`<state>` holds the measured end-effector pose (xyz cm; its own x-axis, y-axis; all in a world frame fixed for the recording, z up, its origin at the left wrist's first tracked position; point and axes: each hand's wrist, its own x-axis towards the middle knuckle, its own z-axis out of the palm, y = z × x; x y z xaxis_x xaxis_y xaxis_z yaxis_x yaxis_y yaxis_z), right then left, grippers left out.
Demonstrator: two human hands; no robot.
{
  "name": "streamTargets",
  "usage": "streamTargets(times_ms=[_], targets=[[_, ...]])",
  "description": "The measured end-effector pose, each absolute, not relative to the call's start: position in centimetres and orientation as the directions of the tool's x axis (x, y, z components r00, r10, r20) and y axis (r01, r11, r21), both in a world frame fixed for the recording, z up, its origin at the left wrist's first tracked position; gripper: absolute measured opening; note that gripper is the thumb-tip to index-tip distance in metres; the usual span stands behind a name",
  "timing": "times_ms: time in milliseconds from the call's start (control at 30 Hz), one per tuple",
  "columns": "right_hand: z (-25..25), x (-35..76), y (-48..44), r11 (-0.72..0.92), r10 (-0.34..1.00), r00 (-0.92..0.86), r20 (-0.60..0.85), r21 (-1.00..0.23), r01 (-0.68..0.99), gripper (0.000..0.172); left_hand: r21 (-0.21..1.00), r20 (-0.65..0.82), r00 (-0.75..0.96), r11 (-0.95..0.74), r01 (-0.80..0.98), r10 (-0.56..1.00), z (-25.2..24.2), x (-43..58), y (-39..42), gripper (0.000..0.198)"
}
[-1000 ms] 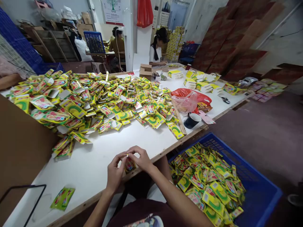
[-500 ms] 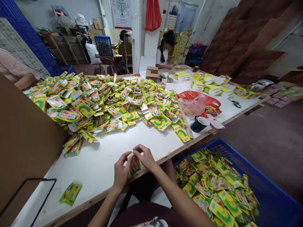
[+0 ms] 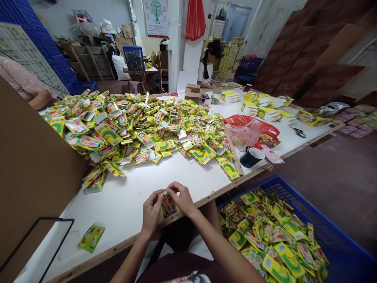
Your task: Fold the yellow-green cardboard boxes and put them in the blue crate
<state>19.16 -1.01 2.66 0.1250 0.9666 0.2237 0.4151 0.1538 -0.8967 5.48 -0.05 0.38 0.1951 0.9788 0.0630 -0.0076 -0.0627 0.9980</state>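
A small yellow, green and red printed box (image 3: 169,205) stands at the table's front edge between my two hands. My left hand (image 3: 151,212) pinches its upper left side, thumb and forefinger at the top. With thumb and fingertips, my right hand (image 3: 180,198) grips the top right end. The fingers partly cover the box's top, so whether its flap is closed cannot be made out. Beyond my hands spreads a big heap of like boxes (image 3: 141,135), several with white flaps sticking out. A green packet (image 3: 91,238) lies flat on the table to the left.
A blue crate (image 3: 338,232) full of yellow-green packs (image 3: 277,236) stands at the lower right. On the table's right are a dark mug (image 3: 251,157), a pink phone (image 3: 272,154), a red plastic bag (image 3: 265,126) and scissors (image 3: 299,132). Brown cardboard (image 3: 35,169) blocks the left. Co-workers sit beyond.
The view has shifted slightly, so the surroundings sit a little further right. Both hands stay on the same box, with their fingers still at its top.
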Motion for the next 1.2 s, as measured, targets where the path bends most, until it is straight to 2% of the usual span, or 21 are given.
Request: streamTargets(times_ms=[100, 233, 333, 467, 533, 600, 667, 700, 733, 767, 833, 967, 1033, 1100, 1200], targets=[[2.4, 19.6, -1.6, 0.187, 0.961, 0.115, 0.250, -0.900, 0.395, 0.014, 0.997, 0.072, 0.218, -0.072, -0.011, 0.973, -0.1, 4.9, -0.3, 0.024], [1.8, 20.1, -2.6, 0.234, 0.958, 0.077, 0.277, -0.907, 0.351, 0.009, 0.986, 0.148, 0.278, -0.163, 0.030, 0.949, -0.5, 4.2, -0.7, 0.022], [1.3, 19.7, -3.0, 0.228, 0.963, 0.067, 0.263, -0.920, 0.319, 0.013, 0.981, 0.176, 0.303, -0.194, 0.030, 0.937, -0.4, 4.3, -1.0, 0.022], [2.7, 19.8, -3.8, 0.192, 0.940, 0.206, 0.273, -0.920, 0.343, 0.015, 0.989, 0.147, 0.306, -0.148, -0.019, 0.941, -0.2, 4.6, -1.2, 0.045], [4.9, 21.8, -5.4, 0.168, 0.910, 0.274, 0.311, -0.881, 0.442, 0.017, 0.972, 0.213, 0.338, -0.234, 0.021, 0.917, 0.3, 4.0, -0.1, 0.041], [7.8, 25.9, -8.2, 0.111, 0.855, 0.325, 0.404, -0.756, 0.645, 0.020, 0.910, 0.327, 0.313, -0.386, 0.149, 0.892, 0.9, 3.0, 2.4, 0.027], [10.6, 31.2, -11.5, -0.080, 0.689, 0.398, 0.606, -0.481, 0.873, 0.022, 0.813, 0.427, 0.219, -0.479, 0.331, 0.877, 1.5, 1.8, 6.3, 0.023], [11.7, 33.8, -12.9, -0.194, 0.641, 0.363, 0.677, -0.314, 0.929, 0.026, 0.769, 0.445, 0.168, -0.472, 0.432, 0.879, 1.8, 1.2, 8.5, 0.025], [12.5, 36.0, -14.2, -0.327, 0.607, 0.366, 0.706, -0.198, 0.924, 0.031, 0.718, 0.437, 0.160, -0.450, 0.531, 0.885, 2.0, 0.7, 10.8, 0.030], [12.9, 37.6, -15.1, -0.414, 0.560, 0.391, 0.730, -0.162, 0.896, 0.034, 0.701, 0.426, 0.164, -0.439, 0.563, 0.890, 2.2, 0.3, 13.1, 0.035], [12.7, 38.6, -15.8, -0.468, 0.538, 0.476, 0.695, -0.224, 0.855, 0.037, 0.681, 0.405, 0.192, -0.435, 0.589, 0.894, 2.4, 0.2, 16.8, 0.039], [9.1, 33.0, -13.1, -0.271, 0.689, 0.592, 0.418, -0.609, 0.745, 0.035, 0.670, 0.380, 0.237, -0.443, 0.596, 0.894, 2.3, 1.8, 18.7, 0.045], [6.8, 28.8, -10.7, -0.154, 0.790, 0.538, 0.294, -0.754, 0.639, 0.030, 0.670, 0.375, 0.248, -0.446, 0.593, 0.893, 1.7, 3.0, 16.5, 0.055], [5.0, 25.0, -8.5, -0.072, 0.854, 0.471, 0.221, -0.847, 0.527, 0.024, 0.679, 0.380, 0.267, -0.463, 0.570, 0.886, 0.7, 4.2, 12.7, 0.064], [3.2, 20.7, -6.2, 0.059, 0.908, 0.363, 0.208, -0.922, 0.382, 0.029, 0.744, 0.423, 0.287, -0.510, 0.432, 0.860, -1.0, 5.4, 6.0, 0.069]])
